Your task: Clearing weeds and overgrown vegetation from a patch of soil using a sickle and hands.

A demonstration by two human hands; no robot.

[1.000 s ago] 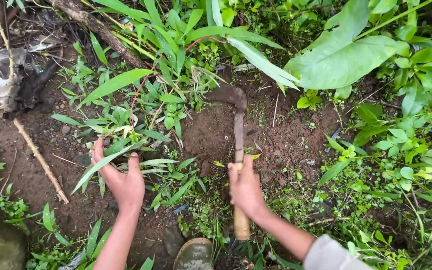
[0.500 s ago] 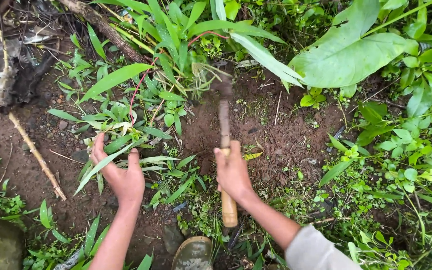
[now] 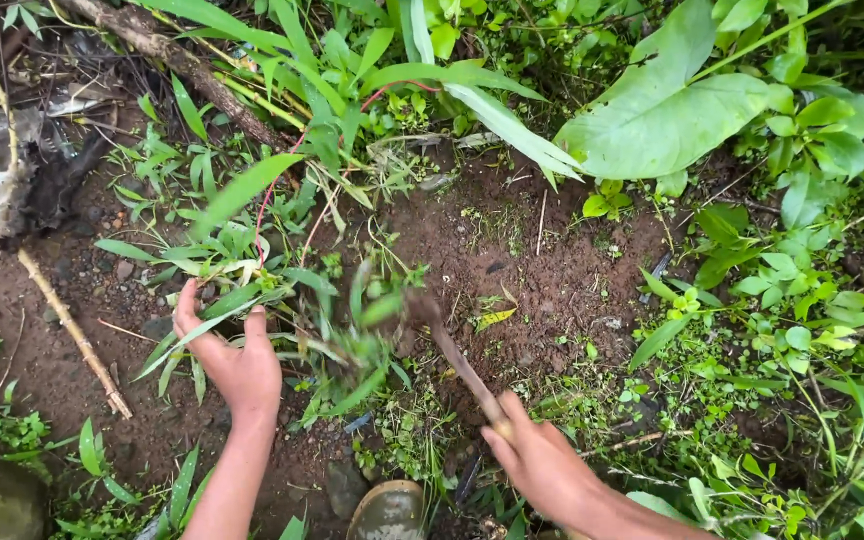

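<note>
Weeds [image 3: 242,285] in left grip [image 3: 237,355]; hoe [image 3: 452,355] in right grip [image 3: 542,465].

Both bare forearms reach up from the lower edge of the head view. The left hand [image 3: 237,355] lies palm down with the fingers curled and closed around a clump of long grass blades [image 3: 242,290], the thumb on the clump's right side and the wrist straight below it. The right hand [image 3: 542,460] sits to the right of and below that clump, well apart from it, fist closed and blurred, its forearm slanting off toward the lower right corner.
</note>
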